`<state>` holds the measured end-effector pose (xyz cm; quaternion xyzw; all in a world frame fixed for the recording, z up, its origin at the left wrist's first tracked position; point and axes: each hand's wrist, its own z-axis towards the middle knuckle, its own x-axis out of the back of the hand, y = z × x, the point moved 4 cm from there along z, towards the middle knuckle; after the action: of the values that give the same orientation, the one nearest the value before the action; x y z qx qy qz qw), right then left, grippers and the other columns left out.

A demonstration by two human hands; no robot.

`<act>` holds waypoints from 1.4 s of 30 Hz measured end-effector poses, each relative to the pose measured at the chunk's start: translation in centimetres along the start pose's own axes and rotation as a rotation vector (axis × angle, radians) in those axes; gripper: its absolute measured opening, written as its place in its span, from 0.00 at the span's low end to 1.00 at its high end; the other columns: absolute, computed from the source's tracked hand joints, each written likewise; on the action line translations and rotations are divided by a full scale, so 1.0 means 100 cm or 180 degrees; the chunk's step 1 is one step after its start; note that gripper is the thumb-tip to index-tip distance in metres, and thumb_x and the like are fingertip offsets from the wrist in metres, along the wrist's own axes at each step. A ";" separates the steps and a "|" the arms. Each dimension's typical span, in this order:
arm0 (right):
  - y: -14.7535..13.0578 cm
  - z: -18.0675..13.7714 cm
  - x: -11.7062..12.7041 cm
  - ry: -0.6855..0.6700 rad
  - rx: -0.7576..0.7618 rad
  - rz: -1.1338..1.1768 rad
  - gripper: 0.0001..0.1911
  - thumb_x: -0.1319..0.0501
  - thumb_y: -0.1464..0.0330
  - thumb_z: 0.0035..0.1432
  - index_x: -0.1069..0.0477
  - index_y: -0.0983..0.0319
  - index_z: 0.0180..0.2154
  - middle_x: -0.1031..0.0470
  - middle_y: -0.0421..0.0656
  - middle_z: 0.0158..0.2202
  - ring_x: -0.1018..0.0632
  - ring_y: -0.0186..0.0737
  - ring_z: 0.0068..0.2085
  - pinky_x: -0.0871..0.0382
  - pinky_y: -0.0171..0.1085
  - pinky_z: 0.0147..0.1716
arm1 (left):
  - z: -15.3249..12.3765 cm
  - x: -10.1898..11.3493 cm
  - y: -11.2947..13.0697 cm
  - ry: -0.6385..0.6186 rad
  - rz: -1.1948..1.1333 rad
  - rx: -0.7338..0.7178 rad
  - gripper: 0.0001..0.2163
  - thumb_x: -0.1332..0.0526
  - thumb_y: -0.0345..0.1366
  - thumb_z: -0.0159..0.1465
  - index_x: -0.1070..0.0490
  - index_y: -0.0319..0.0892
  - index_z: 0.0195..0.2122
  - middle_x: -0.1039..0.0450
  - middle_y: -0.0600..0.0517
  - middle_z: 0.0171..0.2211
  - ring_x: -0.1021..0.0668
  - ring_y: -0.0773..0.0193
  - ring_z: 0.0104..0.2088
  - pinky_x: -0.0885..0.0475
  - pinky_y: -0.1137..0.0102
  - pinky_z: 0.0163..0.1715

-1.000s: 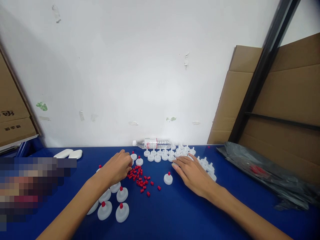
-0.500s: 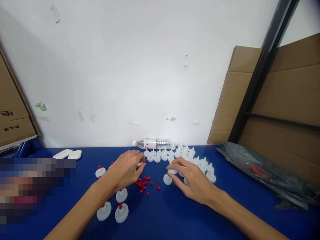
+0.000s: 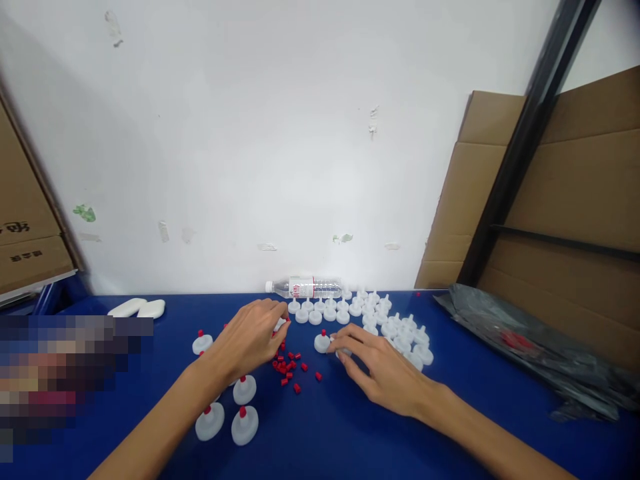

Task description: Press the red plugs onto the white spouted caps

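My left hand (image 3: 253, 340) hovers over a pile of small red tips (image 3: 289, 366) on the blue table (image 3: 350, 433), its fingers pinched on one red tip at the thumb. My right hand (image 3: 385, 367) lies just right of the pile, fingers curled around a white cap that they mostly hide. Touching its fingertips is a white cap with a red tip (image 3: 322, 342). Several white caps without tips (image 3: 395, 327) lie beyond the right hand. Finished red-tipped caps (image 3: 244, 423) stand near my left forearm.
A clear water bottle (image 3: 306, 287) lies at the wall. Two white oval pieces (image 3: 137, 309) rest at the back left. A black plastic bag (image 3: 525, 343) sits at right before cardboard sheets (image 3: 575, 200). Cardboard boxes (image 3: 25, 233) stand left. A blurred patch covers the left edge.
My left hand moved right from the pile's left side and picked a red tip. My right hand drew back, took a cap, and the red-tipped cap shifted left.
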<state>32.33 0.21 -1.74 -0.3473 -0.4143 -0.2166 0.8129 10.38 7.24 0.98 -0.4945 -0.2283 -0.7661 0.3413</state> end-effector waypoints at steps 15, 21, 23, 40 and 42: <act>0.001 0.003 -0.005 -0.0222 -0.0162 -0.0403 0.12 0.49 0.71 0.69 0.30 0.56 0.48 0.27 0.42 0.43 0.24 0.40 0.42 0.29 0.41 0.44 | 0.001 -0.006 0.016 0.0229 -0.0263 -0.0589 0.06 0.41 0.32 0.69 0.27 0.42 0.45 0.21 0.49 0.39 0.20 0.58 0.38 0.28 0.66 0.37; 0.002 0.002 -0.002 0.0099 -0.0004 -0.0154 0.16 0.44 0.66 0.71 0.37 0.54 0.58 0.27 0.42 0.55 0.26 0.41 0.55 0.32 0.42 0.56 | 0.000 -0.006 0.031 0.0246 -0.0768 -0.0639 0.07 0.43 0.36 0.72 0.26 0.43 0.41 0.21 0.51 0.36 0.21 0.61 0.36 0.29 0.68 0.36; 0.002 0.001 -0.003 0.0178 0.0070 -0.0099 0.16 0.43 0.67 0.70 0.37 0.54 0.58 0.27 0.42 0.54 0.25 0.40 0.55 0.31 0.41 0.56 | 0.000 -0.005 0.036 0.0259 -0.0929 -0.0610 0.06 0.42 0.35 0.71 0.25 0.44 0.41 0.20 0.53 0.35 0.20 0.62 0.35 0.29 0.68 0.37; -0.009 -0.002 0.003 0.0430 0.0568 0.0058 0.05 0.50 0.73 0.72 0.39 0.57 0.43 0.24 0.48 0.46 0.24 0.43 0.55 0.25 0.44 0.50 | -0.002 -0.008 0.053 0.0429 -0.0594 -0.0941 0.12 0.47 0.36 0.73 0.23 0.42 0.42 0.20 0.49 0.33 0.19 0.59 0.32 0.29 0.67 0.34; -0.007 -0.004 0.002 0.0488 0.0711 -0.0096 0.08 0.52 0.75 0.71 0.40 0.58 0.44 0.25 0.50 0.47 0.26 0.44 0.57 0.25 0.44 0.50 | -0.003 -0.010 0.056 0.0503 -0.0367 -0.1000 0.12 0.48 0.36 0.74 0.24 0.41 0.40 0.22 0.49 0.31 0.21 0.59 0.30 0.31 0.67 0.32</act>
<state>32.19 -0.52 -1.48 -0.2308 -0.3777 -0.2073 0.8724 14.67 3.62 -0.01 -0.4662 -0.1062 -0.8470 0.2323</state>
